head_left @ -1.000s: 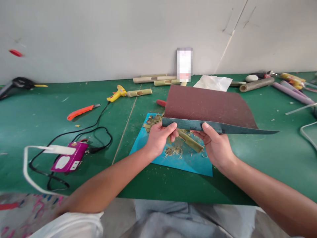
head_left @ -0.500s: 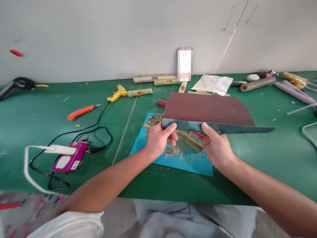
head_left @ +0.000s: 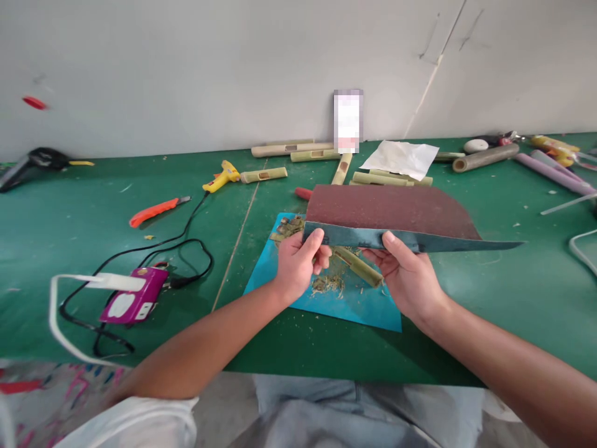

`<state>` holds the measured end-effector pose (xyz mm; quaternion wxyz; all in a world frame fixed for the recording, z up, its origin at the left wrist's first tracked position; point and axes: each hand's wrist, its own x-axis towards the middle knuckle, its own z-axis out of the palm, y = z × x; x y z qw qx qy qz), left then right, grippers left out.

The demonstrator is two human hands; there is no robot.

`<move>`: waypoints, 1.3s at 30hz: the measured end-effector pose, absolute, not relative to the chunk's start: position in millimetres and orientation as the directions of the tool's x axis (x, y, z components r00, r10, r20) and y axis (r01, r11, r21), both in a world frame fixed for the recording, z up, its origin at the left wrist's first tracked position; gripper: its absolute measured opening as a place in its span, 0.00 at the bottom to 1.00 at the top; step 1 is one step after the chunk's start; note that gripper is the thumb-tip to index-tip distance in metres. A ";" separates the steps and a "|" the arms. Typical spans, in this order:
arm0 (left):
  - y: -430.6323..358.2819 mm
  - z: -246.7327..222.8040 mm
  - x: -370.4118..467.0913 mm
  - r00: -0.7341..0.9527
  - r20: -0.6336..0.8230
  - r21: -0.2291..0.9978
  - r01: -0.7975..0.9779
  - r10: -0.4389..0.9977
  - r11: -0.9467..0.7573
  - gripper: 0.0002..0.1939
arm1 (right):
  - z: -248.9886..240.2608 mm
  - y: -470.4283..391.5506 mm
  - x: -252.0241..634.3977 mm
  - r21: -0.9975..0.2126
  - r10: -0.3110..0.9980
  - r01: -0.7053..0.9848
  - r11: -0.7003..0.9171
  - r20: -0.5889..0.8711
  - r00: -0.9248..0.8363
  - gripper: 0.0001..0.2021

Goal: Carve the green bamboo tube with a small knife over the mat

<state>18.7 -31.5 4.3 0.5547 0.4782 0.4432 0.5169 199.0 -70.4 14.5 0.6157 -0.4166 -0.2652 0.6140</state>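
A sheet of sandpaper [head_left: 387,208], reddish-brown with a blue-grey backing, is held above the table, its near edge folded up into a long strip. My left hand [head_left: 298,264] pinches the left end of that fold, thumb on top. Farther right along the same strip, my right hand [head_left: 410,280] grips with its thumb on the fold and its fingers underneath. Below the hands lies a blue sheet [head_left: 265,274] with a cut bamboo tube [head_left: 361,267], shavings [head_left: 326,285] and bamboo scraps [head_left: 289,227] on it. Part of the tube is hidden by the sandpaper.
On the left are an orange utility knife [head_left: 153,213], a yellow glue gun [head_left: 221,177] and a purple power strip [head_left: 135,295] with cables. Several notched bamboo tubes [head_left: 314,154], white paper [head_left: 401,158] and a phone [head_left: 348,121] are at the back. Purple tubes [head_left: 555,173] lie right.
The sandpaper's far edge has dropped, showing more of the bamboo pieces behind it. My left thumb has slid slightly left along the fold; my right hand has barely moved.
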 end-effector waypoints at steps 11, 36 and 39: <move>-38.2 2.6 24.1 0.020 -0.060 0.993 -0.104 0.998 0.061 0.27 | 16.7 -75.7 190.6 -0.832 0.970 -0.534 -0.150 -0.229 0.084 0.14; -35.0 3.2 21.6 -0.004 -0.009 0.990 -0.144 1.000 0.008 0.25 | 14.0 -70.9 198.9 -0.882 0.978 -0.456 -0.121 -0.183 0.095 0.18; -37.3 5.6 24.4 0.083 0.018 0.994 -0.107 0.996 -0.009 0.25 | 16.0 -72.8 194.2 -0.875 0.973 -0.468 -0.123 -0.200 0.117 0.17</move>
